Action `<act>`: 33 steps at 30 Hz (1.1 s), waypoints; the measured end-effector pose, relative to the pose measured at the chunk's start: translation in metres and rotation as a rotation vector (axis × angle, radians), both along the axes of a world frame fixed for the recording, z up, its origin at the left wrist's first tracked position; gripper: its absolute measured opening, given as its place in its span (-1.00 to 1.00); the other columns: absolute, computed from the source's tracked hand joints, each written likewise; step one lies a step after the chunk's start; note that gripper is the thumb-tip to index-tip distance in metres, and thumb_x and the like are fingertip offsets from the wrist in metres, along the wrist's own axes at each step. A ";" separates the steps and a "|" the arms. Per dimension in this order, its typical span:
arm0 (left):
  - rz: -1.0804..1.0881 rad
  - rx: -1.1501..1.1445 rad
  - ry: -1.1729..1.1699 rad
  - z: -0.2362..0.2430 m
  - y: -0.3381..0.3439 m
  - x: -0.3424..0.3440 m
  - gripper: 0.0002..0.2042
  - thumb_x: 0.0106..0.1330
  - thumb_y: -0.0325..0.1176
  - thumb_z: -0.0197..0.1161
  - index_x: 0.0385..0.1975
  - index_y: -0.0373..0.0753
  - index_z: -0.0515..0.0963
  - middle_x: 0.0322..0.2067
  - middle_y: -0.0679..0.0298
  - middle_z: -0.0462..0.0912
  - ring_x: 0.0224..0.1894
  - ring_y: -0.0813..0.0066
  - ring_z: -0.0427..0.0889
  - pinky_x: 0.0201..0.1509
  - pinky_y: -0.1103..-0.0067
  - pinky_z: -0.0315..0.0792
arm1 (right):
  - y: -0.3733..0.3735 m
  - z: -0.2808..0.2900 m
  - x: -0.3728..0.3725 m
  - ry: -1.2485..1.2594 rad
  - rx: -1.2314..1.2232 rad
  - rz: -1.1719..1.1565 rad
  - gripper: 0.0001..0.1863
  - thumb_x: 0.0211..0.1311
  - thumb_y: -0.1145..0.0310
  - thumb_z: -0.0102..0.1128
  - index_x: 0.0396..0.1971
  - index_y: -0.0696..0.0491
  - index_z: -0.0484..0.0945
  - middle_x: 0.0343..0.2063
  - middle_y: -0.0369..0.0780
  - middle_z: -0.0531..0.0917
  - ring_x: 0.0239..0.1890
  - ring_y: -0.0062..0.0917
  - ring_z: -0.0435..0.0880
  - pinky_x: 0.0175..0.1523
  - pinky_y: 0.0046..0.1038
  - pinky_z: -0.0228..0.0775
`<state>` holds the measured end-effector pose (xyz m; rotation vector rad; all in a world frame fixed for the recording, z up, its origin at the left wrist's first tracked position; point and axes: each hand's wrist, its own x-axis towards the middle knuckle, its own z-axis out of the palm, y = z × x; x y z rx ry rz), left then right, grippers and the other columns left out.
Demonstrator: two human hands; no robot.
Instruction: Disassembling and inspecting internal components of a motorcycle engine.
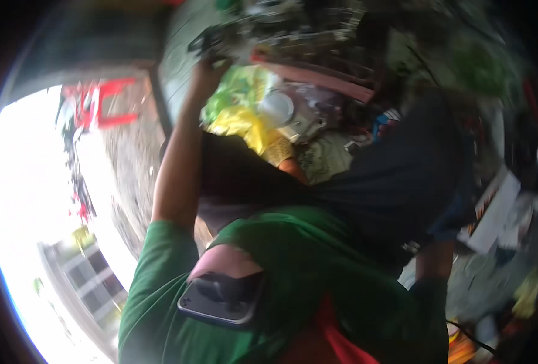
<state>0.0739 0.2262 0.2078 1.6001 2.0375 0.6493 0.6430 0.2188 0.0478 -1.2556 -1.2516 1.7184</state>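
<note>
My left arm reaches up and forward, and my left hand (210,68) is at a small dark object (205,41) with an uneven outline. The hand looks closed on it, but blur hides the fingers and what kind of thing it is. My right forearm (436,259) goes down at the right beside my dark trousers (396,170); the hand itself is hidden past the leg. Past my left knee lie a yellow plastic bag (241,126), a green plastic bag (232,88) and a round white item (276,108).
A dark metal machine part or frame (317,30) stands ahead, with a reddish bar (323,80) in front. At the left is a red plastic chair or stool (114,103). A white box (493,209) lies at the right. A phone (220,298) rests against my green shirt.
</note>
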 end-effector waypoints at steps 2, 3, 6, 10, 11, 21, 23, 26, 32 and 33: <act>-0.074 0.062 0.185 0.019 -0.014 0.037 -0.62 0.24 -0.06 0.36 -0.07 -0.18 0.64 -0.57 0.27 0.60 -0.51 0.61 0.46 -0.40 0.52 0.41 | 0.025 -0.022 -0.034 0.107 -0.424 0.273 -0.46 0.31 0.19 0.17 0.24 0.05 0.39 0.15 -0.10 0.49 0.16 -0.35 0.50 0.19 -0.23 0.37; -0.106 0.073 0.239 0.028 -0.021 0.049 -0.60 0.22 -0.07 0.38 -0.07 -0.20 0.64 -0.57 0.23 0.60 -0.53 0.56 0.46 -0.42 0.53 0.40 | 0.033 -0.032 -0.047 0.094 -0.649 0.354 -0.43 0.29 0.21 0.19 0.27 0.04 0.36 0.21 -0.10 0.45 0.20 -0.32 0.48 0.20 -0.19 0.38; -0.212 0.071 0.275 0.051 -0.040 0.066 -0.61 0.19 -0.14 0.42 -0.06 -0.21 0.62 -0.59 0.22 0.57 -0.55 0.55 0.45 -0.43 0.55 0.40 | 0.032 -0.062 -0.078 -0.321 -0.246 0.583 -0.53 0.41 0.21 0.04 0.26 0.01 0.36 0.22 -0.15 0.44 0.27 -0.43 0.39 0.23 -0.33 0.29; -0.131 0.146 0.076 0.062 -0.063 0.060 -0.63 0.18 -0.19 0.43 -0.09 -0.26 0.62 -0.60 0.23 0.55 -0.59 0.59 0.38 -0.48 0.54 0.33 | 0.020 -0.086 -0.081 -0.291 -0.305 0.629 -0.53 0.40 0.20 0.06 0.25 0.02 0.37 0.20 -0.15 0.45 0.24 -0.43 0.41 0.21 -0.33 0.31; -0.108 0.155 0.157 0.064 -0.068 0.054 -0.63 0.18 -0.19 0.43 -0.09 -0.27 0.62 -0.60 0.23 0.55 -0.58 0.60 0.39 -0.47 0.54 0.34 | 0.021 -0.091 -0.080 -0.293 -0.300 0.650 -0.53 0.40 0.20 0.06 0.25 0.02 0.38 0.19 -0.15 0.46 0.22 -0.43 0.42 0.20 -0.33 0.31; 0.008 -0.060 0.223 0.047 -0.064 0.035 -0.61 0.17 -0.08 0.37 -0.12 -0.22 0.64 -0.32 0.05 0.70 -0.28 0.14 0.68 -0.16 0.38 0.52 | 0.028 -0.082 -0.087 -0.337 -0.271 0.831 -0.54 0.38 0.19 0.11 0.20 0.04 0.40 0.11 -0.16 0.49 0.12 -0.45 0.48 0.12 -0.33 0.37; -0.101 0.077 0.191 0.042 -0.054 0.040 -0.64 0.19 -0.08 0.34 -0.16 -0.22 0.65 -0.26 0.09 0.71 -0.20 0.11 0.68 -0.07 0.37 0.52 | 0.032 -0.069 -0.079 -0.320 -0.266 0.855 -0.54 0.38 0.19 0.12 0.19 0.04 0.41 0.10 -0.16 0.50 0.10 -0.45 0.50 0.11 -0.33 0.38; -0.160 0.171 0.209 0.039 -0.039 0.045 -0.61 0.20 -0.09 0.37 -0.10 -0.23 0.63 -0.31 0.08 0.71 -0.37 0.22 0.67 -0.23 0.41 0.52 | 0.038 -0.038 -0.055 -0.265 -0.240 0.880 -0.55 0.37 0.19 0.14 0.18 0.05 0.42 0.08 -0.17 0.51 0.06 -0.45 0.52 0.09 -0.33 0.39; -0.121 0.267 0.200 0.048 0.003 0.046 -0.61 0.19 -0.04 0.35 -0.18 -0.24 0.66 -0.43 0.06 0.67 -0.40 0.22 0.66 -0.25 0.42 0.51 | 0.050 0.066 -0.009 -0.228 -0.093 0.784 -0.55 0.36 0.18 0.17 0.16 0.06 0.44 0.03 -0.17 0.53 0.00 -0.46 0.56 0.04 -0.34 0.43; -0.041 0.300 0.154 0.051 0.013 0.045 -0.60 0.20 -0.01 0.34 -0.18 -0.24 0.67 -0.41 0.04 0.68 -0.38 0.22 0.67 -0.23 0.42 0.52 | 0.050 0.088 -0.007 -0.267 -0.052 0.708 -0.55 0.36 0.18 0.17 0.15 0.06 0.44 0.02 -0.17 0.53 -0.01 -0.46 0.56 0.03 -0.34 0.43</act>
